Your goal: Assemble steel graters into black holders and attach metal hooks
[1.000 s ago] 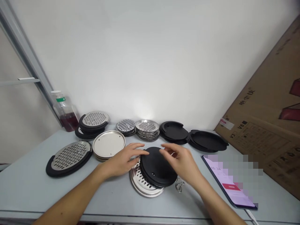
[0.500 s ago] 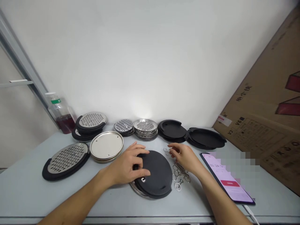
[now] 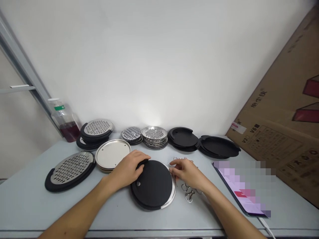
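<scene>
At the far left of the bench (image 3: 22, 207), well left of the left hand (image 3: 128, 171) and its fingers, a plastic bottle (image 3: 66, 124) holding dark red liquid stands at the back. In front of it lies an oval steel grater plate in a black frame (image 3: 71, 171), and behind that, a stack of similar black-framed grater plates (image 3: 97, 129). Nearer the left fingers, just beyond the back of the hand, sits a stack of plain steel discs (image 3: 112, 154).

The left fingers (image 3: 142, 161) curl over the far left edge of a round black lid (image 3: 152, 186) and seem to be gripping it, though the angle makes that hard to confirm. The lid lies flat on the bench, directly between the two hands, on top of a steel perforated disc (image 3: 173, 191) whose bright rim shows along its right side.

Straight ahead of the fingers, at the back of the bench, are two small stacks of perforated steel discs (image 3: 131, 133) (image 3: 154, 133), then two stacks of black lids (image 3: 182, 137) (image 3: 219, 146).

The right hand (image 3: 186, 172) is relaxed, its fingers (image 3: 173, 164) loosely bent and reaching the disc's rim without clenching anything. Small metal rings and clips (image 3: 189, 194) lie just below them on the bench, with a few more just beyond the fingertips (image 3: 180, 158).

Farther right sits a phone (image 3: 239, 189) with a pixelated screen, and beyond it, a cardboard box (image 3: 281, 132) leans against the wall.
</scene>
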The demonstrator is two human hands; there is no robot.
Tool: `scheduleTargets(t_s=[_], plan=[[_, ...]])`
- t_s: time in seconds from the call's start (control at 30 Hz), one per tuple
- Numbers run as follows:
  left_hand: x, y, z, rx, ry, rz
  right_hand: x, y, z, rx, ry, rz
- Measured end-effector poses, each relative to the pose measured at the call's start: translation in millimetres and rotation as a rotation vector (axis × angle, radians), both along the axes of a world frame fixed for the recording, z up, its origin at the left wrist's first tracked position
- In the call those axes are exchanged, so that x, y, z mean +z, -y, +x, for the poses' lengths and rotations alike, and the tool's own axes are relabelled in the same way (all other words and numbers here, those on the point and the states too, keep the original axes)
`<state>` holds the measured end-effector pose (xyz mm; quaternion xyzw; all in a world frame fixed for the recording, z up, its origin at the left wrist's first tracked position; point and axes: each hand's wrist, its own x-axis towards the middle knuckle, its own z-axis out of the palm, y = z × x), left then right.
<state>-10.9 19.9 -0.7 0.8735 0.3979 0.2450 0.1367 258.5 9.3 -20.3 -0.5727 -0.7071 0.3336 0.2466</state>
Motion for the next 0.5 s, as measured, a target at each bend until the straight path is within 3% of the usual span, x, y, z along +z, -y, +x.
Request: scheduleTargets(t_s=[0.23, 0.5], plan=[[-2.5, 0, 3, 0.076, -0.09, 0.089, -0.6, 4, -1, 0.077, -0.134, -0.123], [-15.6, 4, 9, 0.119, -0.107, 0.181, 4.5, -1, 13, -0.09, -0.296, -0.245]])
